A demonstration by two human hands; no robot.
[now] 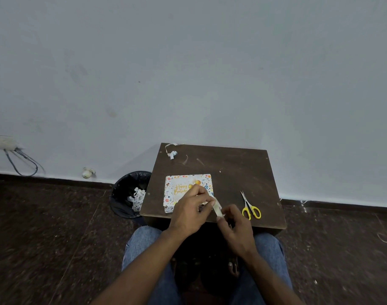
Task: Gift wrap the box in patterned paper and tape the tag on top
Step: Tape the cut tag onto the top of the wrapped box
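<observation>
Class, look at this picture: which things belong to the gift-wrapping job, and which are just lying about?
Belonging to the job: wrapped box, tag, tape strip, left hand, right hand, scissors.

Lying about: paper scraps, bin, wall cables.

The table [232, 170] looks like dark brown wood, matt and scuffed with pale scratches. The box [181, 186] is covered in smooth printed paper, white with coloured motifs. The scissors [250, 206] have shiny metal blades and glossy yellow plastic handles. The bin [122, 203] is lined with glossy black plastic. The wall [188, 73] is matt painted plaster, lightly stained.
</observation>
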